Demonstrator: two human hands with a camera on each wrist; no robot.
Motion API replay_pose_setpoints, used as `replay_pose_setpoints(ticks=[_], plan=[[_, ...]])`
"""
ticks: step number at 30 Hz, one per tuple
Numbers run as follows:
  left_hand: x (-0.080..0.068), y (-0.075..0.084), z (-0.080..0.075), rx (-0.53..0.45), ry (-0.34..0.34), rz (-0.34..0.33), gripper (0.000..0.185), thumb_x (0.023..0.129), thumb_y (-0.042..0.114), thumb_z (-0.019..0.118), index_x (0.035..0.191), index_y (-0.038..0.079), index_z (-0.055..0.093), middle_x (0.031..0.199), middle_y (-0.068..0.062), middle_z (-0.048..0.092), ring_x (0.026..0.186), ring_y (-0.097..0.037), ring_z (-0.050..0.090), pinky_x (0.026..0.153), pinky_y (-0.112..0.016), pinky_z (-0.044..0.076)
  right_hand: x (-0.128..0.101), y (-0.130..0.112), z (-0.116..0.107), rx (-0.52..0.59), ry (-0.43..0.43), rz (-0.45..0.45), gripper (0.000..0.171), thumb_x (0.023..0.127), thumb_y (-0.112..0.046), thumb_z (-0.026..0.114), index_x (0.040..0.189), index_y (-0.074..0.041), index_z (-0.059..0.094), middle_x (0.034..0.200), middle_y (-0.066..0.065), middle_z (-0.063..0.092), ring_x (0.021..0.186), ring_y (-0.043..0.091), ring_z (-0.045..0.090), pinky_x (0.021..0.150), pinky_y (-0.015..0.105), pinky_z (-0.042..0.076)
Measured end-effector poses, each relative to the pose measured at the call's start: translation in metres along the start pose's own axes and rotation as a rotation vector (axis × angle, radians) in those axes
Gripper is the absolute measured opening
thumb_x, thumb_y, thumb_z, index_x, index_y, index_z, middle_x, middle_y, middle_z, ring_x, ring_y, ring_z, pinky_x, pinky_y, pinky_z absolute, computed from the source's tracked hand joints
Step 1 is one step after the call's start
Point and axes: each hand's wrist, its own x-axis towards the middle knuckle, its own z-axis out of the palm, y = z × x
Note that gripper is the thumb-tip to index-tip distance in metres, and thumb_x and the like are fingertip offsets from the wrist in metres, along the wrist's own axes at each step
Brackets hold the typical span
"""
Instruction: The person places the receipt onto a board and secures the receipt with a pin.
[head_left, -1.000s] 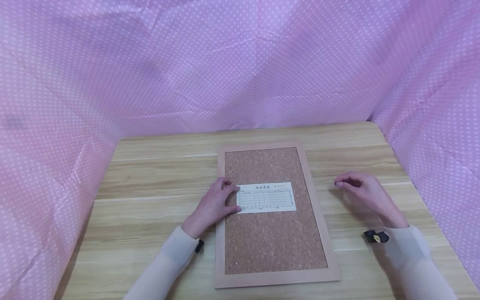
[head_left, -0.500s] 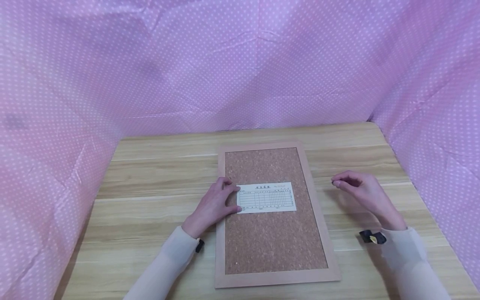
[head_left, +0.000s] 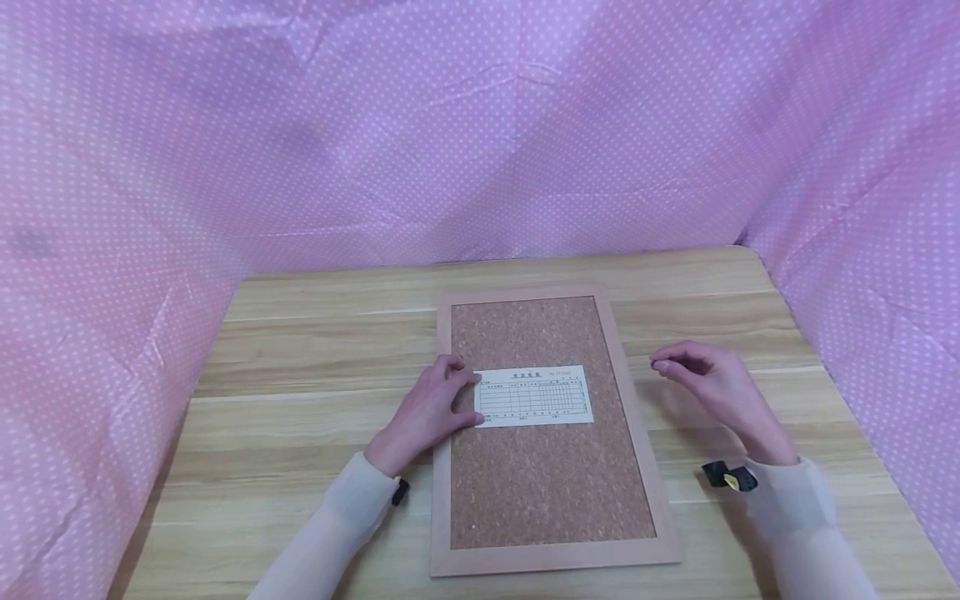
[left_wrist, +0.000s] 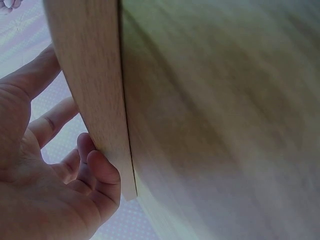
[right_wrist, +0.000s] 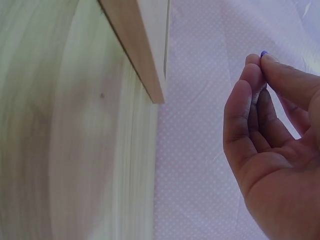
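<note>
A cork board [head_left: 551, 487] in a pale wooden frame lies lengthwise on the wooden table [head_left: 300, 417]. A white printed slip [head_left: 536, 396] lies across its middle. My left hand [head_left: 438, 404] rests on the board's left frame edge, fingertips pressing the slip's left end. In the left wrist view the fingers [left_wrist: 102, 167] touch the frame [left_wrist: 92, 85]. My right hand [head_left: 708, 379] hovers just right of the board, thumb and forefinger pinching a small purple pushpin [head_left: 659, 365]. The pushpin's tip [right_wrist: 263, 53] shows between the fingertips in the right wrist view, beside the frame [right_wrist: 135, 45].
Pink polka-dot cloth [head_left: 480, 133] walls in the table at the back and on both sides. Bare tabletop lies left and right of the board. A black strap [head_left: 723, 475] sits on the right wrist.
My right hand has drifted a little to the left, toward the board's right edge, still pinching the pushpin. The left hand and the slip have not moved.
</note>
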Motion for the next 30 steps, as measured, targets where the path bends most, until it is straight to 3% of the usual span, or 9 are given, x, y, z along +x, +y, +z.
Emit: replay_pose_setpoints(ticks=[11, 30], plan=[[0.000, 0.000, 0.000, 0.004, -0.002, 0.000, 0.063, 0.082, 0.033, 0.090, 0.136, 0.009, 0.067, 0.141, -0.015, 0.049, 0.118, -0.031, 0.052, 0.097, -0.045, 0.047, 0.004, -0.009, 0.013, 0.042, -0.021, -0.065, 0.016, 0.096, 0.003, 0.069, 0.110, 0.002, 0.075, 0.106, 0.016, 0.076, 0.090, -0.002, 0.067, 0.079, 0.012, 0.051], [0.000, -0.001, 0.001, 0.006, 0.019, 0.020, 0.064, 0.081, 0.033, 0.090, 0.135, 0.008, 0.067, 0.139, -0.016, 0.050, 0.116, -0.032, 0.053, 0.095, -0.045, 0.048, 0.012, -0.027, 0.028, 0.032, -0.024, -0.124, 0.014, 0.095, 0.002, 0.071, 0.107, -0.001, 0.077, 0.102, 0.010, 0.077, 0.090, -0.003, 0.066, 0.077, 0.012, 0.051]])
